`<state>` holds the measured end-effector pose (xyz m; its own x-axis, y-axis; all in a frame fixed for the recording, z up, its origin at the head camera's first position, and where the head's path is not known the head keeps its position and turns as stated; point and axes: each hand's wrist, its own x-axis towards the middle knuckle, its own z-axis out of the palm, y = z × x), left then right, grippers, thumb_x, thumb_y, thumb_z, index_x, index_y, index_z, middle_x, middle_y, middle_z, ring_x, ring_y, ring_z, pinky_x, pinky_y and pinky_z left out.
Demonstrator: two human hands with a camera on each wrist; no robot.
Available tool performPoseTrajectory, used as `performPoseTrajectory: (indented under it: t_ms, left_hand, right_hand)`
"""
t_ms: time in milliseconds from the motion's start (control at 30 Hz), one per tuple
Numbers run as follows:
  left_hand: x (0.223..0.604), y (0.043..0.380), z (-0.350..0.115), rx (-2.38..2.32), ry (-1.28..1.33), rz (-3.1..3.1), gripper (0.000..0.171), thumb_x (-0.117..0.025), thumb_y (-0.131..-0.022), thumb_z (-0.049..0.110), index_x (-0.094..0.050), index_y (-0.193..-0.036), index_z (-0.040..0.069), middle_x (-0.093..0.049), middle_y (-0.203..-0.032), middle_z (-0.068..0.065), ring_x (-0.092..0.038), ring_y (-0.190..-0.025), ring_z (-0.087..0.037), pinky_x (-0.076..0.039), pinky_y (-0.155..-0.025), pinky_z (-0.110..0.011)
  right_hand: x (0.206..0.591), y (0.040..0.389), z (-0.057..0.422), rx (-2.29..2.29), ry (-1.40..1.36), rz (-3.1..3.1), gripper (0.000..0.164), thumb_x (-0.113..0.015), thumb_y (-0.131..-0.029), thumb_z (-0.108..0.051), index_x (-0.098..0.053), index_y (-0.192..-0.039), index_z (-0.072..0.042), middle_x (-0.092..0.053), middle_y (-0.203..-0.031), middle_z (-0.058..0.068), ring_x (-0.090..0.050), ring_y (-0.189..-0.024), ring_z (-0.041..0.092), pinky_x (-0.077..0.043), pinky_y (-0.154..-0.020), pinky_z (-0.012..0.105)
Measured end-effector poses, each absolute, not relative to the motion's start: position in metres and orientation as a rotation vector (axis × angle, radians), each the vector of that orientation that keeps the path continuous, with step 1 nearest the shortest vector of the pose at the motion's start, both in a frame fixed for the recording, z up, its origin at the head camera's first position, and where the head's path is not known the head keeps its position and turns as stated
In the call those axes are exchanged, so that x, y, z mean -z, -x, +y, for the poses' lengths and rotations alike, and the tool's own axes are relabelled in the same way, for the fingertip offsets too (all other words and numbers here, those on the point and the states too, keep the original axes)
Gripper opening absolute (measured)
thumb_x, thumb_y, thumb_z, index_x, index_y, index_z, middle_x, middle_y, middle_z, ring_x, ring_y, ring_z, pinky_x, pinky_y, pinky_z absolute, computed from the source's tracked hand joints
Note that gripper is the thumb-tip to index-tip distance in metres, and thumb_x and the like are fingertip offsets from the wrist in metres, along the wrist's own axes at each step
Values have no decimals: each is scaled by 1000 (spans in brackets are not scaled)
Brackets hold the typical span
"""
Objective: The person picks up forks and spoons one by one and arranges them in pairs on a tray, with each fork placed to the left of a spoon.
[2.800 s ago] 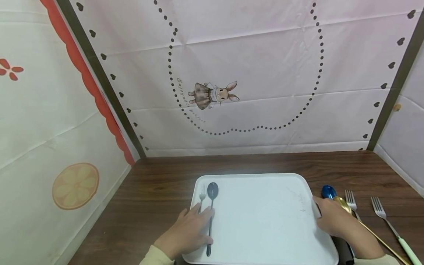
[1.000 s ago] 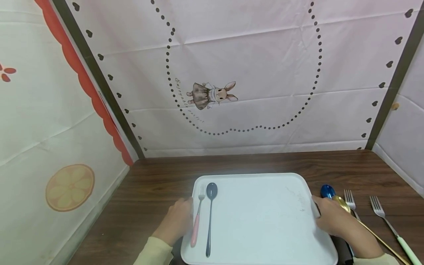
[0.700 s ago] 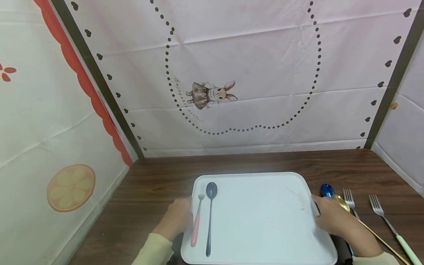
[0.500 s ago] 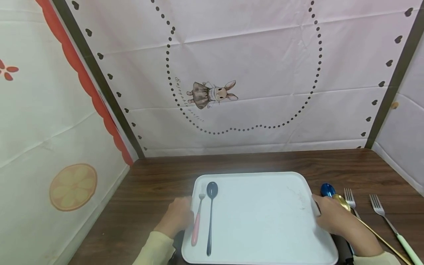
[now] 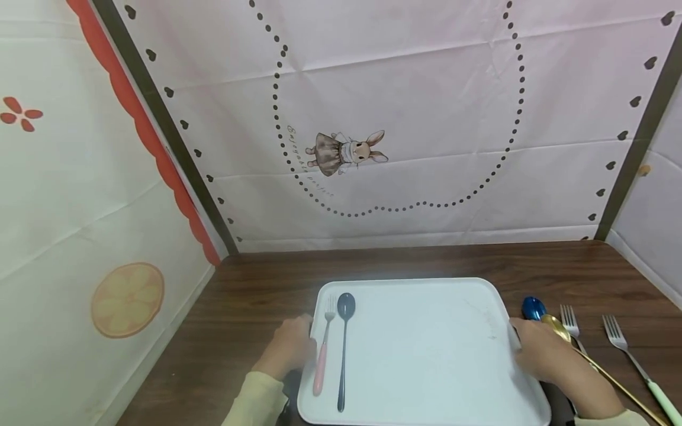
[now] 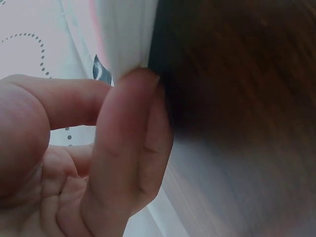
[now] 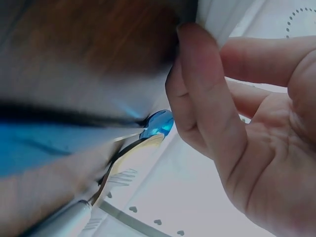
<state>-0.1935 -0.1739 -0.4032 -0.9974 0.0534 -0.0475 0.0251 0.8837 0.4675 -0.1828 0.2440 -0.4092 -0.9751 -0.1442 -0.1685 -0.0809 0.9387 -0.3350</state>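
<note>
A white rectangular tray lies on the wooden table between both hands. My left hand grips its left rim; in the left wrist view, fingertips press on the tray's edge. At the opposite rim, my right hand grips too, and the right wrist view has its fingers curled at the tray's edge. Along the tray's left side lie a pink-handled fork and a long dark spoon, side by side, heads toward the back wall.
Right of the tray, by the right forearm, lie a blue spoon, a gold spoon and a fork. Farther right is a green-handled fork. Fabric walls border the table at the back and both sides.
My left hand has moved off the fork and spoon, leftward to the tray's left rim, and now grips it. My right hand stays at the right rim. The head view has shifted slightly.
</note>
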Motion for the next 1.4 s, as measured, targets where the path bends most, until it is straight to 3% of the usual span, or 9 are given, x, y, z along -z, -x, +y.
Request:
performPoseTrajectory:
  t_ms: [200, 433, 600, 833, 1000, 1400]
  left_hand:
    - [404, 195, -173, -801, -39, 2935, 41, -54, -79, 5, -50, -119, -5, -58, -86, -14, -54, -58, -18, -50, -47, -33]
    - [402, 194, -174, -836, -6, 2912, 46, -54, -79, 5, -48, -124, -4, -58, -95, -17, -54, -60, -19, -50, -47, -34]
    - [401, 193, -175, -838, 1, 2913, 48, -55, -80, 7, -48, -127, -3, -58, -101, -19, -55, -63, -20, -51, -49, -34]
    - [400, 193, -180, -871, 27, 2911, 48, -56, -80, 6, -49, -127, -3, -58, -105, -23, -57, -64, -21, -52, -50, -35]
    - [402, 194, -181, -866, 18, 2915, 47, -56, -81, 7, -50, -127, -1, -59, -104, -21, -56, -63, -20, -52, -51, -34]
    - [412, 196, -180, -811, 22, 2947, 46, -56, -80, 9, -52, -125, -1, -59, -108, -19, -56, -71, -22, -52, -63, -44]
  right_hand:
    - [411, 177, 247, 467, 168, 2902, 49, -65, -73, -1, -50, -117, 15, -60, -104, 29, -55, -77, 25, -50, -66, 44]
    - [411, 171, 247, 523, 178, 2879, 51, -66, -74, 0, -49, -119, 14, -61, -103, 26, -56, -74, 22, -50, -57, 36]
    - [410, 169, 248, 480, 223, 2901, 51, -70, -73, -4, -52, -117, 13, -61, -104, 26, -59, -84, 28, -52, -68, 46]
    - [408, 162, 248, 612, 115, 2798, 55, -69, -77, -8, -47, -124, 11, -63, -89, 14, -55, -66, 17, -52, -58, 37]
    - [410, 157, 250, 619, 115, 2820, 57, -69, -77, -9, -47, -125, 10, -52, -68, 3, -49, -57, 15, -47, -52, 32]
    - [408, 147, 267, 582, 133, 2939, 53, -71, -76, -12, -51, -120, 11, -55, -69, -2, -48, -56, 12, -45, -50, 32]
